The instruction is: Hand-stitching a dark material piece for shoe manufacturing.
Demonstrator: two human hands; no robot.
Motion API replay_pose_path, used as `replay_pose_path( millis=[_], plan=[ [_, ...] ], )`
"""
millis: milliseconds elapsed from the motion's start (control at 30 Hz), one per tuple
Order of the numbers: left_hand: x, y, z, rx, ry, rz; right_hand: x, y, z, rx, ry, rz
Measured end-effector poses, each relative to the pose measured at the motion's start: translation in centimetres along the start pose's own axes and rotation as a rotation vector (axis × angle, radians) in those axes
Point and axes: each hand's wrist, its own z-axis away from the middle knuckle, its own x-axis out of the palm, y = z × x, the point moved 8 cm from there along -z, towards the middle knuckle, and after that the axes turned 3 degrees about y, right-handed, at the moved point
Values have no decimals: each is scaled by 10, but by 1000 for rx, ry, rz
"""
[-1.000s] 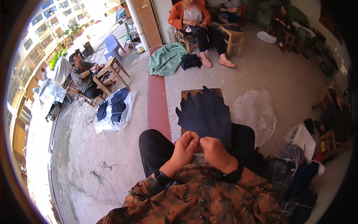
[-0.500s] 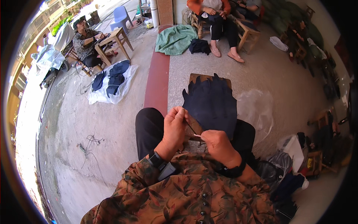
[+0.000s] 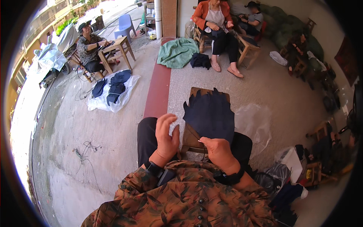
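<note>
My left hand (image 3: 166, 137) is raised left of the small wooden stool, its fingers curved and apart with nothing in them. Thumb and fingers of my right hand (image 3: 220, 152) pinch a thin dark cord (image 3: 193, 132) at the stool's near edge. A small whitish tip shows at that pinch; what it belongs to is too small to tell. Dark navy fabric pieces (image 3: 210, 115) with jagged, pointed far edges lie stacked on the wooden stool (image 3: 189, 141) between my knees. My right hand is just in front of the stack's near edge.
Clear plastic sheeting (image 3: 254, 126) lies right of the stool. At far left, a person (image 3: 90, 47) works at a wooden stool near navy bundles (image 3: 115, 92) on white plastic. Ahead sits a person in orange (image 3: 217, 22) beside a green cloth (image 3: 177, 52). Bags and stools crowd the right.
My left hand has let go of the cord, opened and moved left. My right hand keeps its pinch. The view has tilted up slightly, showing more of the people ahead.
</note>
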Motion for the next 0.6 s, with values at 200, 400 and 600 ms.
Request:
replay_pose_path(
  millis=[200, 400, 600],
  plan=[
    [62, 48, 28, 42, -606, 372, 5, 11, 4, 67, 50, -34],
    [81, 12, 44, -143, -677, 373, -1, 18, -2, 196, 118, -154],
    [97, -30, 63, -604, -872, 592, 19, 67, -4, 341, -78, -411]
  ],
)
